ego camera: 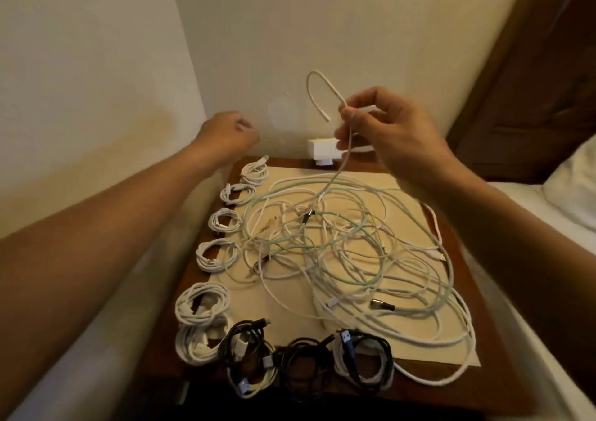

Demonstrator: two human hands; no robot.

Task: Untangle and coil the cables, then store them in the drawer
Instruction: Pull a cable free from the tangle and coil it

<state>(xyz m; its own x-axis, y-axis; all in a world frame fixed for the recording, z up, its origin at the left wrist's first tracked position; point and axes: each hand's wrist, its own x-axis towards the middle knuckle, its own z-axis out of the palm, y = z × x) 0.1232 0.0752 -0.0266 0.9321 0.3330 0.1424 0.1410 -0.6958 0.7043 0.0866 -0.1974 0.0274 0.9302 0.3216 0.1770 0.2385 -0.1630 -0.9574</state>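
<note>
Wooden nightstand (490, 340) in a wall corner carries a cream mat (290, 307) under a loose tangle (338, 243) of thin white and pale-green cords. Finished coils (217, 256) line its left and near edges, likely parked for the unseen drawer. Right hand (387, 137) pinches one white cable (309, 82) near its end, raised to trace it free; left hand (225, 133), blurred, hovers loosely curled, seemingly empty.
</note>
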